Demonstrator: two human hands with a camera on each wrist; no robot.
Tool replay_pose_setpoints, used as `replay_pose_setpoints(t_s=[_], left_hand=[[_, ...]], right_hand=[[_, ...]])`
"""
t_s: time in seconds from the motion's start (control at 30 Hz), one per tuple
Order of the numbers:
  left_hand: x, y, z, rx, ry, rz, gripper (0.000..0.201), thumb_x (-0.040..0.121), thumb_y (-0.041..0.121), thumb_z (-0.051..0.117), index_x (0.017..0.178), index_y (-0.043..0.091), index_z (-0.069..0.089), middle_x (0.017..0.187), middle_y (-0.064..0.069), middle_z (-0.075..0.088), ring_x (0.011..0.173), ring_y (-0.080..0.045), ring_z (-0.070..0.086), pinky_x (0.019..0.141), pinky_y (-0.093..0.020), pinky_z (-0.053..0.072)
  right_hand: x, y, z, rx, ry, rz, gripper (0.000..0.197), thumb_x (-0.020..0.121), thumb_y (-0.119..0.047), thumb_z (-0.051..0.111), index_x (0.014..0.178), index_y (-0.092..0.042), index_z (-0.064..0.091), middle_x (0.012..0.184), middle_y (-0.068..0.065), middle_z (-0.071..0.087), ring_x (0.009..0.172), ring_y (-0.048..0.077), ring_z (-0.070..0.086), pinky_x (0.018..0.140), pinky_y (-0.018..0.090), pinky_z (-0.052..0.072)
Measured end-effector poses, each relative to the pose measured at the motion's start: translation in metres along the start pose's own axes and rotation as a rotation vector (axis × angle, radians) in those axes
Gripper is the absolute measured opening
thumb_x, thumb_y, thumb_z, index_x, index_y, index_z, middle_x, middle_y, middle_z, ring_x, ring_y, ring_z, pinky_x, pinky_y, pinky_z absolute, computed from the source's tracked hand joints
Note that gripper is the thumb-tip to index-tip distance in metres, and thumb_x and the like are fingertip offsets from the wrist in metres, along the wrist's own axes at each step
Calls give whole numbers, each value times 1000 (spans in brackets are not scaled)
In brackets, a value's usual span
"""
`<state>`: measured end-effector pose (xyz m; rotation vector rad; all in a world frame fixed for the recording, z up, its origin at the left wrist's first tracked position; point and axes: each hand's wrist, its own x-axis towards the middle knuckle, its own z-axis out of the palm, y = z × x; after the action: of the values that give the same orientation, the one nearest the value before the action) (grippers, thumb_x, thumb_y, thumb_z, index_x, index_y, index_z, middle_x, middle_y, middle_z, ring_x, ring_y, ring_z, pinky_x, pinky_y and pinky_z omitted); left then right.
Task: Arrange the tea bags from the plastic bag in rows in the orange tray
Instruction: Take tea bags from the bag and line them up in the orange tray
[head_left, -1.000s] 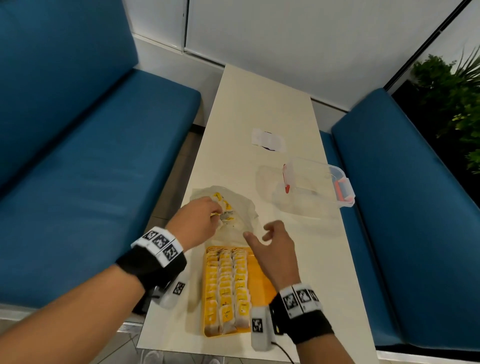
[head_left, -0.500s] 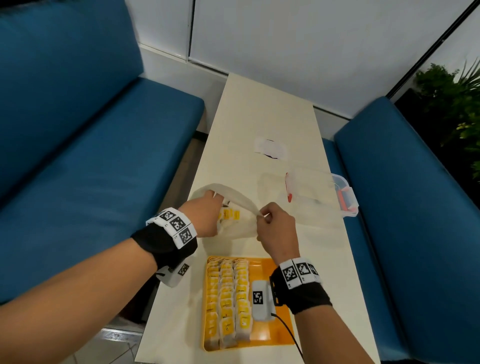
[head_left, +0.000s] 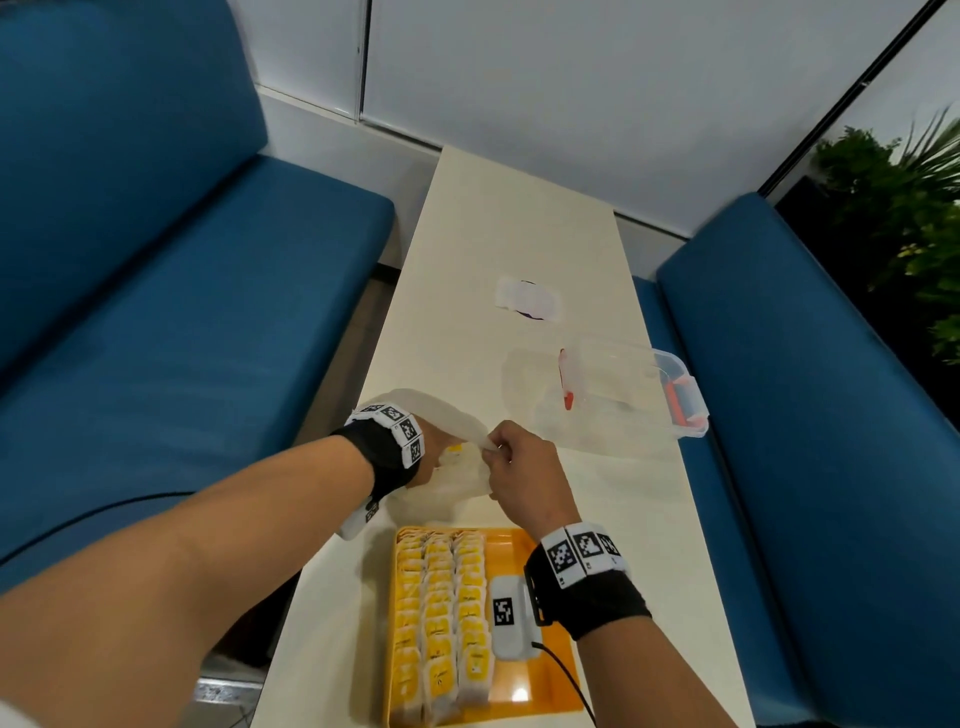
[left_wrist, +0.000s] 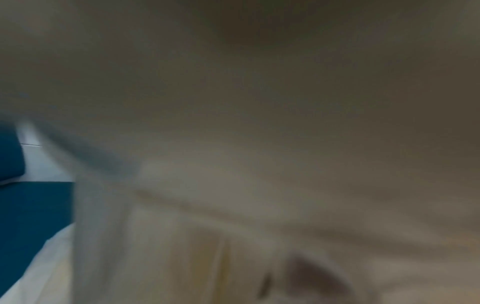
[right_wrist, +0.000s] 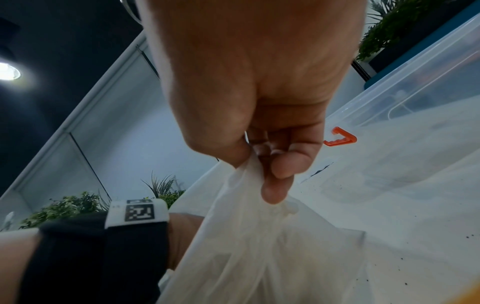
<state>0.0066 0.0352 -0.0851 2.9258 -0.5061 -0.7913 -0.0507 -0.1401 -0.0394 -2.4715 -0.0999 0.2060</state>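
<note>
A milky plastic bag (head_left: 462, 483) lies on the table just beyond the orange tray (head_left: 519, 675). My left hand (head_left: 434, 457) is pushed into the bag's mouth, so its fingers are hidden, and the left wrist view shows only blurred plastic (left_wrist: 233, 205). A yellow tea bag (head_left: 455, 448) shows through the bag by that hand. My right hand (head_left: 496, 449) pinches the bag's rim and holds it up; its thumb and fingers (right_wrist: 278, 164) clamp the plastic bag (right_wrist: 259, 246). Three rows of yellow tea bags (head_left: 441, 623) fill the tray's left part.
A clear plastic box (head_left: 623, 395) with orange clips (right_wrist: 340, 139) stands to the right beyond the bag. A white paper slip (head_left: 530, 299) lies farther up the narrow table (head_left: 519, 234). Blue benches (head_left: 182, 338) flank both sides. A plant (head_left: 909, 208) stands at the far right.
My right hand moved forward from above the tray and pinched the bag's rim. My left hand pushed deeper into the bag, whose mouth now stands lifted.
</note>
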Motion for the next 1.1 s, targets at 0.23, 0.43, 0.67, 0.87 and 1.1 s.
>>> replay_pose_setpoints(t_s=[0.23,0.43,0.67,0.87,1.1], left_hand=[[-1,7,-5,-52,-128,-85,61,83,8,74,141,10,53,137,-8,62,120,-29,61,93,-35,50],[29,-9,11,-26,-51,-37,53,71,25,79,118,30,54,112,5,64,92,-24,58,90,-39,55],[25,3,12,-25,-102,-13,45,96,24,67,137,12,54,134,-9,61,127,-28,54,102,-35,40],[26,-2,17,-47,-49,12,35,85,24,76,102,20,47,91,3,51,89,-20,47,79,-32,36],[28,2,24,-105,-109,-34,24,95,16,67,113,14,51,96,-1,53,109,-24,54,91,-33,39]], right_hand=[[5,0,0,-5,-20,-8,14,95,-17,55,83,-24,56,81,2,67,69,24,67,66,47,59],[6,0,0,6,-16,1,16,95,-17,55,81,-26,55,82,1,67,69,24,67,66,48,60],[2,-1,3,14,-13,-2,15,96,-17,54,83,-25,55,84,3,68,69,24,67,68,47,60],[-2,0,4,11,-4,1,14,95,-17,54,84,-24,54,84,3,67,72,25,67,68,47,60],[-8,-2,7,9,13,18,14,93,-14,52,84,-23,54,81,4,67,68,26,67,67,46,59]])
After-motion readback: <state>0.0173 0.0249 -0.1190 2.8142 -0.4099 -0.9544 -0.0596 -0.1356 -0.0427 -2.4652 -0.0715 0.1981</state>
